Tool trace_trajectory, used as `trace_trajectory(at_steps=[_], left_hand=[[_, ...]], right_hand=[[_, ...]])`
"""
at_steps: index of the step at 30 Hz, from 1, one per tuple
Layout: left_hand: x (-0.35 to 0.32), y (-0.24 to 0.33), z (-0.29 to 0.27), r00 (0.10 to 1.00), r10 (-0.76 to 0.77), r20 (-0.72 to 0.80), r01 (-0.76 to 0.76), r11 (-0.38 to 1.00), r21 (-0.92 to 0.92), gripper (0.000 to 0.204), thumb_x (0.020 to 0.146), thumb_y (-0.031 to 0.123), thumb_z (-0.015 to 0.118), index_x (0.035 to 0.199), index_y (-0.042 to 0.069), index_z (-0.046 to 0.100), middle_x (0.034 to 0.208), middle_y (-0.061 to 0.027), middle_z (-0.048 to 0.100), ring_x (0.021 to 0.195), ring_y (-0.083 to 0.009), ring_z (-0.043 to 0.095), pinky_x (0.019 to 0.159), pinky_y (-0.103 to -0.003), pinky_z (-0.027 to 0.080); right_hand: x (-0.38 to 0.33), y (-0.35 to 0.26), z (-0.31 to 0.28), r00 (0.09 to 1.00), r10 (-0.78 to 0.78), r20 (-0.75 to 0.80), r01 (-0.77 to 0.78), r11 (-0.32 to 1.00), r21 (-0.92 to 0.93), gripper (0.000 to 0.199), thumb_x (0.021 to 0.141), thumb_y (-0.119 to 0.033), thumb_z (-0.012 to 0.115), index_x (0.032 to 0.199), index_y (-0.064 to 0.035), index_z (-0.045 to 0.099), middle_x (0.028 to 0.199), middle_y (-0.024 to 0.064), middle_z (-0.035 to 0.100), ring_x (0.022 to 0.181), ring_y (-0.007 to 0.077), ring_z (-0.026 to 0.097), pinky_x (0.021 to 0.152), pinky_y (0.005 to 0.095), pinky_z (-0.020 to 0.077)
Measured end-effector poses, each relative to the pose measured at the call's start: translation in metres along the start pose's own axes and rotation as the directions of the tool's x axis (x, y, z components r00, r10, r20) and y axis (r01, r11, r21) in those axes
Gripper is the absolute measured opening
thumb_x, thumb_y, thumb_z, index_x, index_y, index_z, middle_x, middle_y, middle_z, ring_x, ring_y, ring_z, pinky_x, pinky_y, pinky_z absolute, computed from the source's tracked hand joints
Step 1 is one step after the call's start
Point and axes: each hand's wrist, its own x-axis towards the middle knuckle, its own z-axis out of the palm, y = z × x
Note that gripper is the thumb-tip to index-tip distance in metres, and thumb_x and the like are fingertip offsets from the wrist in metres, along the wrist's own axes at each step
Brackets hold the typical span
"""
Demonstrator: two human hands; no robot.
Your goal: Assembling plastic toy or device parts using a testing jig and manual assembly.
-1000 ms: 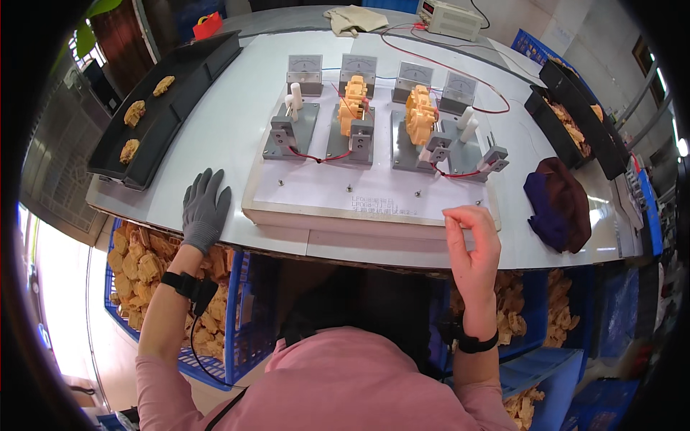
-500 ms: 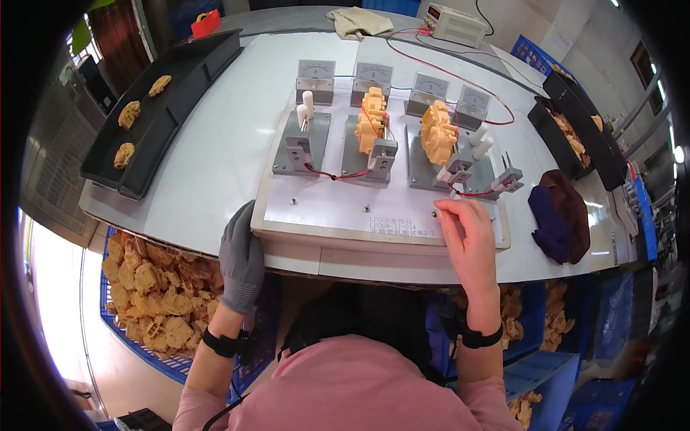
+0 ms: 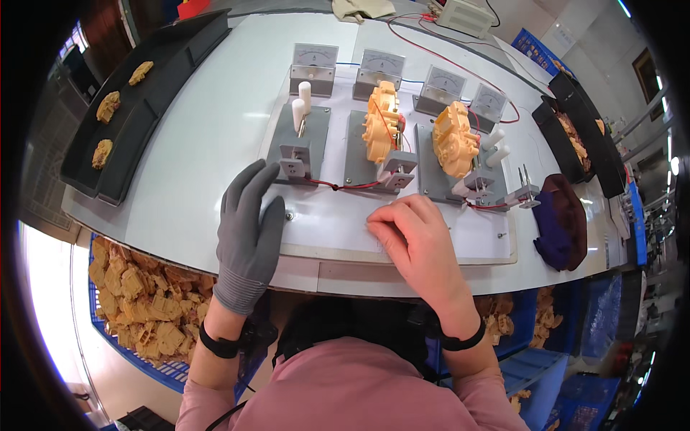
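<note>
My left hand (image 3: 250, 223), in a grey glove, hovers over the left front corner of the white test board (image 3: 330, 248), its fingers stretched out and holding nothing. Bare, my right hand (image 3: 420, 244) is over the board's front middle, thumb and fingertips drawn together with nothing visible between them. Two yellow plastic gear housings with thin wires stand on the fixture: a middle housing (image 3: 382, 122) and a right housing (image 3: 456, 140). White pegs (image 3: 305, 97) rise from the left grey station (image 3: 316, 136), which carries no housing. Analog meters (image 3: 314, 68) line the back.
A black tray (image 3: 144, 136) with three yellow parts lies at left; more black trays (image 3: 589, 136) are at right. Beside the board sits a dark cloth (image 3: 562, 223). Below left, a blue crate (image 3: 169, 373) holds many yellow parts. A power supply (image 3: 466, 18) stands behind.
My left hand has risen from the table's front edge to above the board's left corner. My right hand has moved left along the board's front. The view has shifted slightly.
</note>
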Motion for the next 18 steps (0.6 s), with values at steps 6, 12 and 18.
trace_trajectory(at_steps=[6,12,18], left_hand=[[-0.002,-0.0034,-0.0001,0.999,0.009,0.05,-0.012,0.997,0.074,0.041,0.093,0.002,0.054,0.134,0.002,0.055,0.139,-0.0217,0.051,0.131,-0.0382,0.048,0.109,-0.044,0.039],[-0.0026,-0.0059,0.0019,0.998,-0.026,0.055,0.021,0.996,0.081,0.042,0.092,0.001,0.053,0.134,0.002,0.055,0.141,-0.021,0.05,0.134,-0.038,0.046,0.11,-0.043,0.039],[-0.0032,-0.0066,-0.0001,0.997,-0.043,0.07,0.039,0.997,0.061,0.04,0.092,0.0,0.052,0.132,0.002,0.057,0.142,-0.0205,0.049,0.135,-0.0372,0.046,0.112,-0.043,0.038]], right_hand=[[-0.0012,-0.0019,0.0022,0.998,0.06,-0.018,-0.06,0.998,0.001,0.011,0.083,-0.011,0.075,0.089,-0.0067,0.066,0.085,0.0052,0.06,0.082,0.0262,0.058,0.074,0.0386,0.0442],[0.0,-0.0016,0.0,0.997,0.08,-0.012,-0.079,0.996,0.029,0.01,0.084,-0.011,0.074,0.089,-0.0075,0.067,0.084,0.0041,0.06,0.081,0.0251,0.058,0.073,0.0374,0.044],[-0.0008,-0.0017,0.0014,0.997,0.055,-0.05,-0.053,0.998,0.041,0.012,0.082,-0.012,0.077,0.089,-0.0081,0.067,0.084,0.0034,0.06,0.08,0.0242,0.058,0.072,0.0368,0.0441]])
